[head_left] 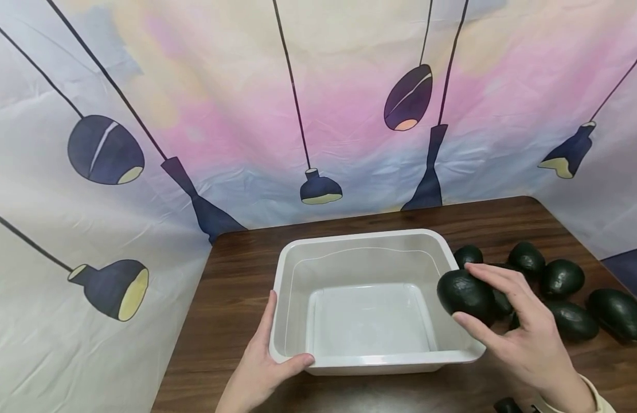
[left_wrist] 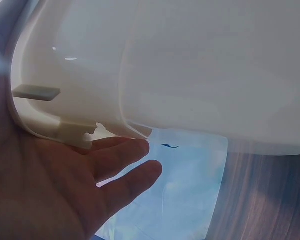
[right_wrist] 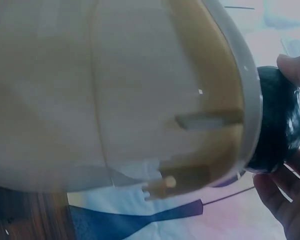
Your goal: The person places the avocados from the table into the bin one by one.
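Observation:
An off-white plastic basin (head_left: 375,361) stands on the dark wooden table, its bare floor showing in the head view. My left hand (head_left: 258,364) holds its near left corner, thumb on the rim and fingers along the outer left wall. In the left wrist view those fingers (left_wrist: 125,160) lie against the outside of the basin. Between thumb and fingers, my right hand (head_left: 532,335) grips a dark green avocado (head_left: 464,295) at the basin's right rim. The right wrist view shows the same avocado (right_wrist: 275,120) beyond the rim.
Several more dark avocados (head_left: 563,278) lie right of the basin, some partly hidden behind my right hand. A small black object (head_left: 506,405) shows at the bottom edge. A cloth printed with lamps (head_left: 320,189) hangs behind the wooden table (head_left: 215,298).

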A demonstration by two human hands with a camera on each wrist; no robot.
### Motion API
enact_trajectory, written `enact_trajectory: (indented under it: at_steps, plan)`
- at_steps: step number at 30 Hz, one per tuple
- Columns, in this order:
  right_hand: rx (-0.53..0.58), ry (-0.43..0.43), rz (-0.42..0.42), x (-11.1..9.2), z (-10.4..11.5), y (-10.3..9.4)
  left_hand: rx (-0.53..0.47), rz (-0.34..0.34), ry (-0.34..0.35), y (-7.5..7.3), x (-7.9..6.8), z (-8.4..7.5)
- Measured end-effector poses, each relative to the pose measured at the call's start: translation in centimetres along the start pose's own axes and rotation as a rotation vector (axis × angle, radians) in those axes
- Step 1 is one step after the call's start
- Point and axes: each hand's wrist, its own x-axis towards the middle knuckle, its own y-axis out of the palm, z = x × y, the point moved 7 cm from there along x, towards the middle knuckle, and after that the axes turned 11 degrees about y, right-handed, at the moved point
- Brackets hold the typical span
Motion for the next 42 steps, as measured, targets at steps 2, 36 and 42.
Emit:
enact_trajectory:
  at_steps: [2, 36, 42]
  plan:
    - [-0.003, 0.005, 0.026, 0.1, 0.4, 0.5, -0.013, -0.001, 0.003, 0.1, 0.0, 0.0]
    - [-0.283, 0.12, 0.274, -1.4, -2.9, 3.8, -0.015, -0.017, 0.005, 0.1, 0.0, 0.2]
    - [-0.298, 0.095, 0.272, -1.3, -2.8, 3.7, -0.02, -0.016, -0.002, 0.1, 0.0, 0.1]
